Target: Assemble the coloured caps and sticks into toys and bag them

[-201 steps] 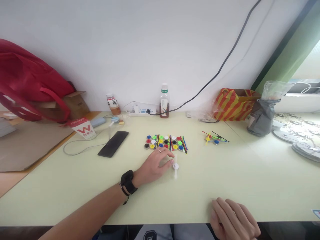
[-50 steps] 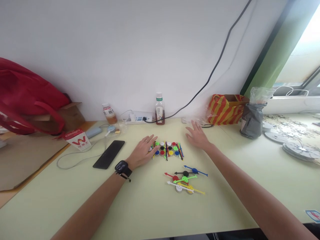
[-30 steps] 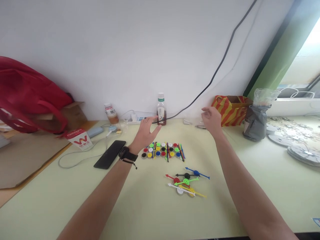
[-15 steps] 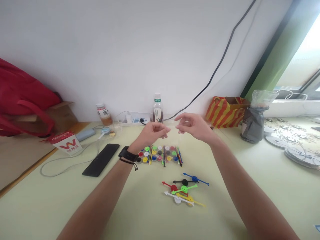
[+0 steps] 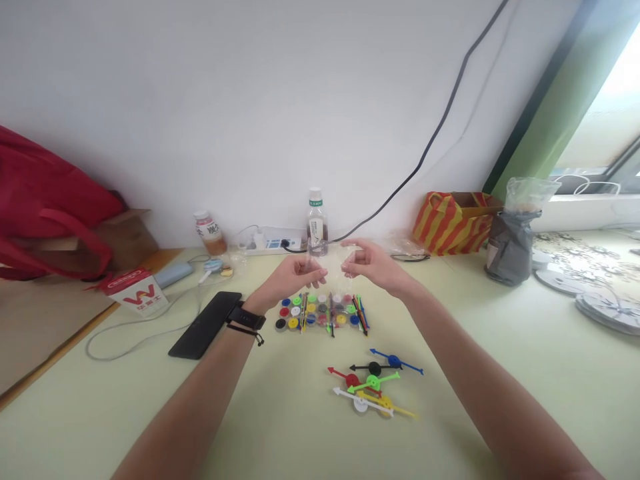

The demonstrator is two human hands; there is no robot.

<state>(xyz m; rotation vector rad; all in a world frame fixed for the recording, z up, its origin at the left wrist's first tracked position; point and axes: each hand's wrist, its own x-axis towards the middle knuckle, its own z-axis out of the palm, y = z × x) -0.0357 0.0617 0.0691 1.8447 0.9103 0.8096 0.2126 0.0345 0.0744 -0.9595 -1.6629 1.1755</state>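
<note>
A clear plastic bag (image 5: 333, 260), hard to see against the wall, is stretched between my two hands above the table. My left hand (image 5: 293, 277), with a black watch on its wrist, pinches one side of it. Opposite, my right hand (image 5: 377, 268) grips the other side with thumb and fingers. Below the hands lie rows of coloured round discs (image 5: 311, 309) with thin arrow pieces (image 5: 359, 315) among them, partly under clear plastic. Nearer me is a loose group of arrow spinners, among them a blue spinner (image 5: 395, 361), a red spinner (image 5: 352, 381) and a white spinner (image 5: 361, 403).
A black phone (image 5: 205, 325) and a red-white box (image 5: 135, 292) are on the left, before a red bag (image 5: 50, 193). Bottles (image 5: 316, 223) and a power strip (image 5: 275, 244) stand by the wall. A striped bag (image 5: 453, 223) and grey bag (image 5: 510, 250) are right.
Both hands have come slightly down and to the left. The clear bag between them shows more plainly now, spread between the fingers. The spinners on the table lie as before.
</note>
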